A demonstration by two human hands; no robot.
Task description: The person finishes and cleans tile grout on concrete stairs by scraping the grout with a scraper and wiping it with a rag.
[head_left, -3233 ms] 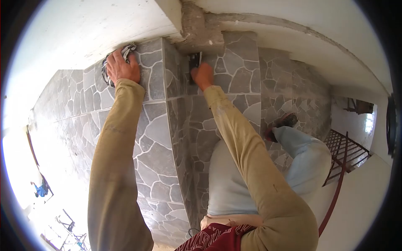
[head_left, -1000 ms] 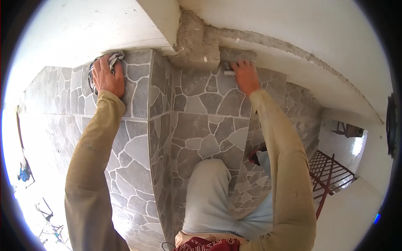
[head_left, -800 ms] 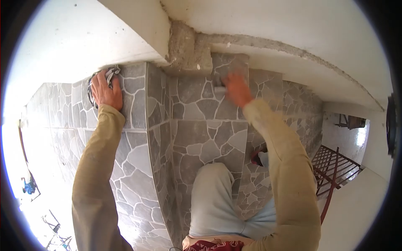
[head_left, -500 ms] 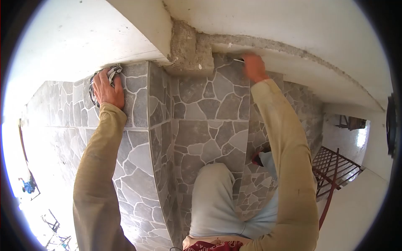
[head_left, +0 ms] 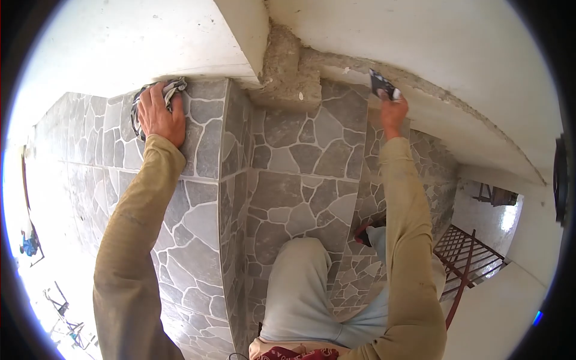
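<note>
My left hand (head_left: 161, 115) presses a crumpled black-and-white cloth (head_left: 176, 87) against the grey stone-patterned tiles, its fingers bent over the fabric. The cloth bunches out past the fingers on both sides, close under the white wall edge. In my right hand (head_left: 393, 113) is a small, dark, flat scraper (head_left: 381, 84) with whitish smears, gripped at its lower end. Its blade points up and overlaps the rough cement strip (head_left: 342, 62) along the white wall. Below this hand lies the right part of the tiled surface (head_left: 336, 126).
A bare cement patch (head_left: 291, 72) fills the corner between the white walls. A tiled ledge edge (head_left: 222, 144) runs down left of my knee (head_left: 300, 276). Farther right stands a dark red metal railing (head_left: 471, 255). Bright ground with a blue item (head_left: 29, 245) shows far left.
My right hand has come up and right from the tile edge, and the scraper's flat face now shows. My left hand stays on the cloth. The whole view has shifted slightly.
</note>
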